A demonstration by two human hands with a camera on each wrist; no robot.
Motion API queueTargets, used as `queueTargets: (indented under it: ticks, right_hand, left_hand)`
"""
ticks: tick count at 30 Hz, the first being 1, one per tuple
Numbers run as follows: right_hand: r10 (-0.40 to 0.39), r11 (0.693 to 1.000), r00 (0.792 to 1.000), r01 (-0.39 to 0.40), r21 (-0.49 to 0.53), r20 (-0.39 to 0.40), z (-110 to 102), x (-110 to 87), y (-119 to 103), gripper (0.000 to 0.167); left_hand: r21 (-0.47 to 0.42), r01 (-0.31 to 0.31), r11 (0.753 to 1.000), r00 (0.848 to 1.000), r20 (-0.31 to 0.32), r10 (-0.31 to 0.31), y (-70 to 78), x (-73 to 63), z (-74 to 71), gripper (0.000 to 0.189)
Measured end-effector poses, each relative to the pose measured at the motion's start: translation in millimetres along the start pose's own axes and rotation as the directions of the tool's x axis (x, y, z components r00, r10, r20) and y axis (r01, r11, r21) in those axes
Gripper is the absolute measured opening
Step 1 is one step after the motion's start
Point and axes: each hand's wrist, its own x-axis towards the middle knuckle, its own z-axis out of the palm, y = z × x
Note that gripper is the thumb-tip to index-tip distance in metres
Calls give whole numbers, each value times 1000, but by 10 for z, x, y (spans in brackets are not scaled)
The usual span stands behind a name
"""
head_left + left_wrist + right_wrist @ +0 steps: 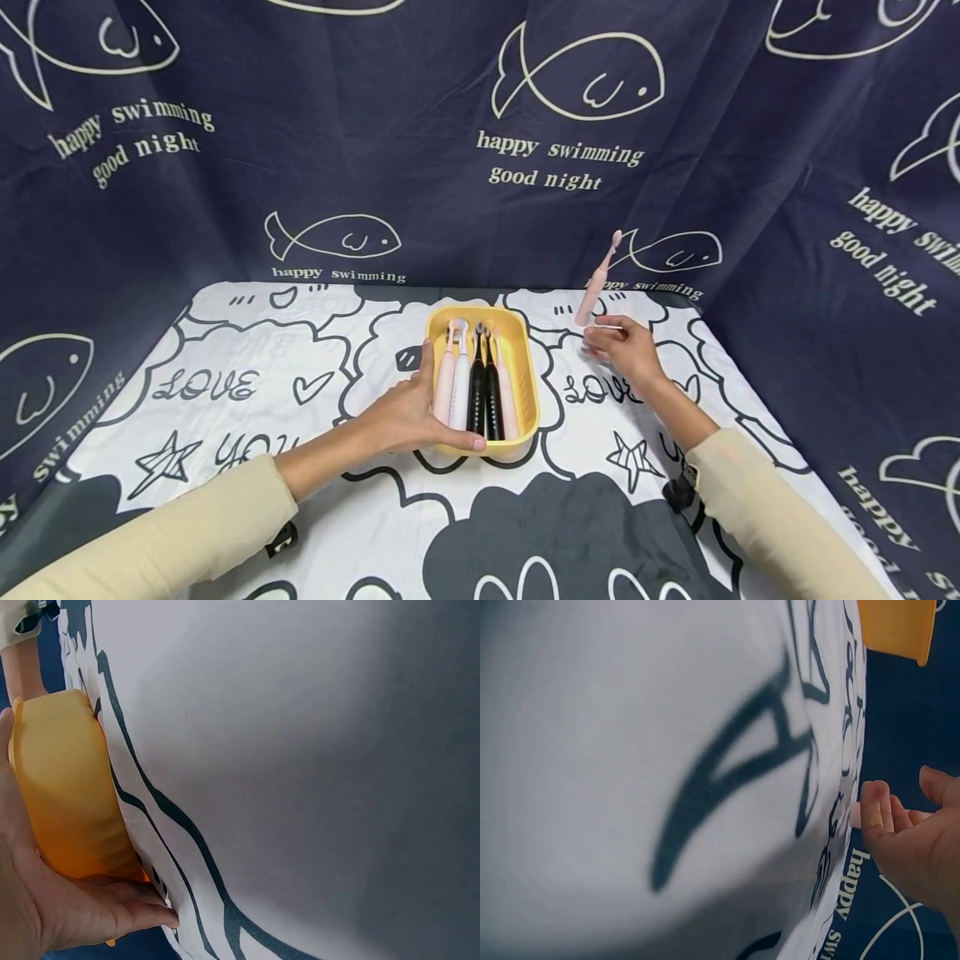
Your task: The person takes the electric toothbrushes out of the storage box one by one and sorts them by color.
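A yellow plastic basket [529, 375] sits on the table with several electric toothbrushes inside, among them a white toothbrush [460, 392], a black toothbrush [476, 396] and a pink toothbrush [444, 387]. My left hand [408, 412] holds the basket by its left side, thumb over the front rim and fingers along the wall. Right of the basket, another pink electric toothbrush [592, 293] stands upright on the table, head up and slightly tilted in this view. My right hand [630, 348] is beside its base, thumb and fingers apart; in the right wrist view the base shows just past the fingertips.
A white tablecloth [247, 417] with black doodles and lettering covers the table. Dark blue curtain [450, 167] with fish drawings hangs right behind the table's far edge and along both sides. The standing toothbrush rises in front of the curtain near that far edge.
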Motion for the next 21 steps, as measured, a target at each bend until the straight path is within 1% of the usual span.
queueTargets:
  ticks: [5,9,15,18,21]
  right_hand:
    - [3,1000,1000,-2,-12,29,76,-34,10,58]
    - [-21,1000,998,22,-17,58,154,-78,-14,56]
    - [-53,999,994,52,9,98,270,-118,-47,49]
    - [-50,999,993,49,16,107,324,-127,-61,45]
    - [-52,999,992,51,9,114,379,-142,-71,46]
  left_hand:
    - [-5,0,1000,1000,1,0,5,-1,-1,185]
    - [-5,2,1000,1000,1,-2,5,-2,0,185]
    - [-2,-9,1000,1000,2,9,-3,-2,-1,185]
    - [4,-3,1000,1000,0,3,0,-2,-5,185]
    - [8,9,1000,1000,2,-9,3,0,-5,185]
